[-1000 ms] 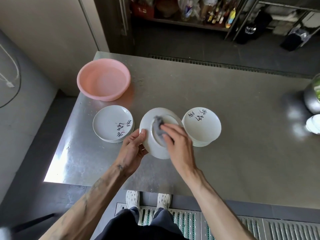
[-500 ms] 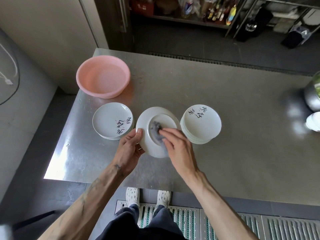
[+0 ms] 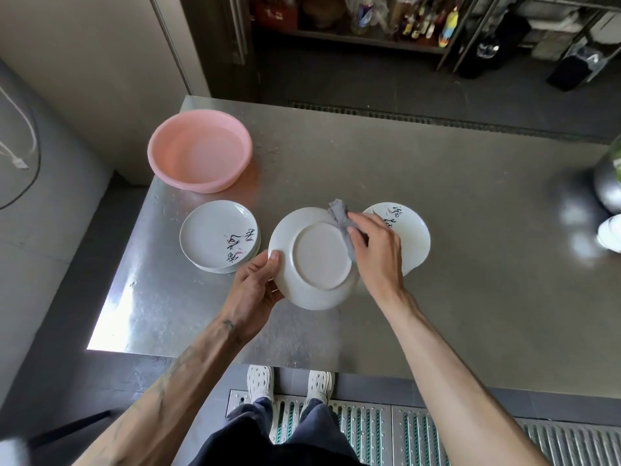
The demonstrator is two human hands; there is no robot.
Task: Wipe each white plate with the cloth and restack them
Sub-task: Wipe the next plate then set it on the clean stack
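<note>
The plate (image 3: 316, 257) could slip and break, because my left hand (image 3: 255, 290) only pinches its smooth rim while my right hand (image 3: 376, 250), fingers curled round the cloth (image 3: 341, 223), pushes on its far edge. The plate is upside down over the counter (image 3: 437, 297). It is hard, round and shiny. The cloth is grey, soft and crumpled.

A pink basin (image 3: 200, 151) and a plate stack (image 3: 218, 235) crowd the table's (image 3: 470, 230) left edge, with the held plate (image 3: 316, 260) and a second stack (image 3: 411, 237) just beside them. From there the table lies bare to the metal bowl (image 3: 608, 183) at its right edge.
</note>
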